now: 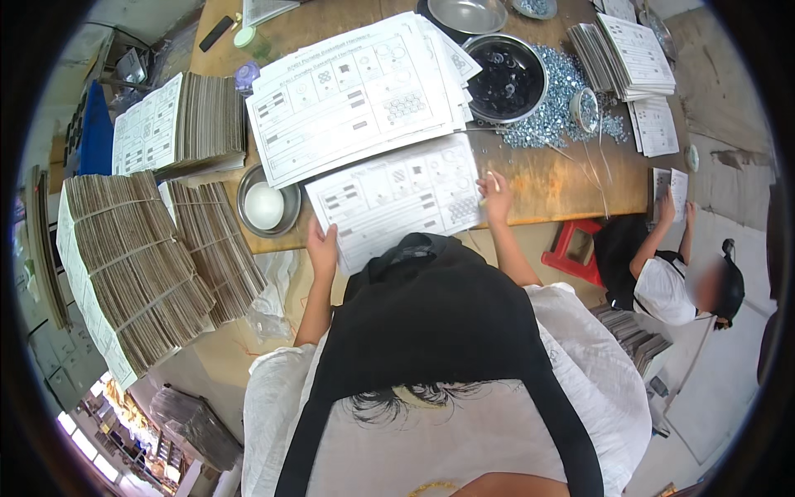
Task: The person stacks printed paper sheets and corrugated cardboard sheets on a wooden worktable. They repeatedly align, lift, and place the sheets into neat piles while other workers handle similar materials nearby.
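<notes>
A white printed sheet (389, 203) with rows of small drawings lies at the table's front edge, just before my body. My left hand (323, 242) grips its left edge, thumb on top and the other fingers mostly hidden. At the opposite edge my right hand (495, 199) has its fingers curled against the sheet; a small white bit shows at a fingertip. Just beyond, a fanned pile of similar printed sheets (348, 95) overlaps the far edge of the held one.
Left stand bundled brown card stacks (132, 265) and a metal bowl with a white round thing (265, 207). Far right are a black-filled metal bowl (501, 79), scattered small bluish pieces (538, 124) and more stacks (633, 54). A co-worker (671, 273) holds cards beside a red stool (571, 253).
</notes>
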Available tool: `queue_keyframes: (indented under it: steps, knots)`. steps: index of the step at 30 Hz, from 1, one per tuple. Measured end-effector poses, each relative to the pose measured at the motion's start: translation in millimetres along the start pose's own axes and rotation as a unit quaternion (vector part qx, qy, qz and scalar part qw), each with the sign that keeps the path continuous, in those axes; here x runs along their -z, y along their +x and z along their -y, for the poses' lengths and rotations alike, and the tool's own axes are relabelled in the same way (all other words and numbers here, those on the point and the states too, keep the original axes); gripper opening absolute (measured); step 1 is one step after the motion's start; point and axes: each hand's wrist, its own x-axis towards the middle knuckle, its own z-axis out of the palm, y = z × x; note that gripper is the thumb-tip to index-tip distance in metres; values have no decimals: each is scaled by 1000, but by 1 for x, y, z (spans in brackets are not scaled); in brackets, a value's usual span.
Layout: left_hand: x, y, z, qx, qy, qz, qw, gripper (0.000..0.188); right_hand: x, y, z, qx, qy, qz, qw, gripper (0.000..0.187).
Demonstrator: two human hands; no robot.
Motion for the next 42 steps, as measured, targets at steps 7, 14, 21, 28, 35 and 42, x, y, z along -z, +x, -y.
queue_keyframes:
  steps: [7,14,21,28,35,42]
  knots:
    - [45,16,-121,39,79,13,996,33,61,41,-32,-81,209,-70,972,15]
    - [37,208,-161,-73,-149,-88,982,45,7,9,30,-94,123,8,988,17]
    - [-44,128,-184,-352,210,-169,896,17,-64,-27,64,71,-97,174,977,17]
    - [-122,16,-33,-190,432,304,828,45,-127,-32,55,157,-158,179,958,15]
    - [-131,19,-29,-200,426,279,837,53,-131,-41,49,177,-221,171,944,13]
    - [-137,21,-30,-153,446,288,833,56,-139,-36,48,206,-292,163,920,12]
